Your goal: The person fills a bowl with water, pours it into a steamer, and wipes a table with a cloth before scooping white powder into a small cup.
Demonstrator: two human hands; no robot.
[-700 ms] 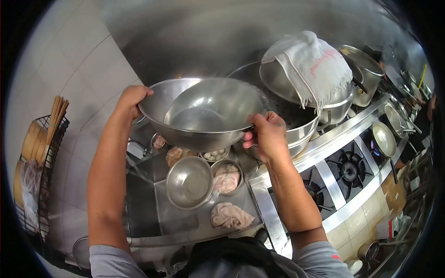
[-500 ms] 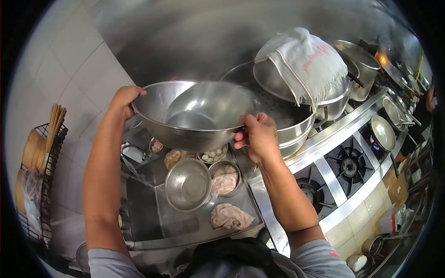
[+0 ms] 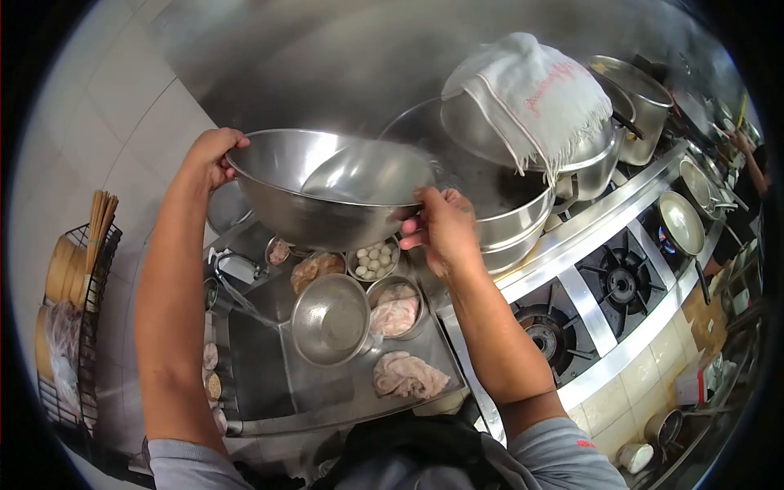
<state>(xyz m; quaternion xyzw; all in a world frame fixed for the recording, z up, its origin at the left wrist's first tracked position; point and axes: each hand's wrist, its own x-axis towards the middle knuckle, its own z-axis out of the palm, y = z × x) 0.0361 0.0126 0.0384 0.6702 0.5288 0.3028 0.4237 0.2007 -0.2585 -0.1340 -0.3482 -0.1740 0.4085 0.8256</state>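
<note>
Watching remotely, I see a metal bowl (image 3: 331,318) on the near table (image 3: 343,384); beyond, left hand (image 3: 216,157) and right hand (image 3: 445,229) hold the large basin (image 3: 314,220) at opposite sides, its width running left to right, right hand nearer the far-right pot (image 3: 513,230).

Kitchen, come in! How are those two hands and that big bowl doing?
Left hand, right hand: gripping rim of steel bowl. Bowl held up. Large pot close by; contact unclear.

Head-worn wide view, facing forward, downward
</note>
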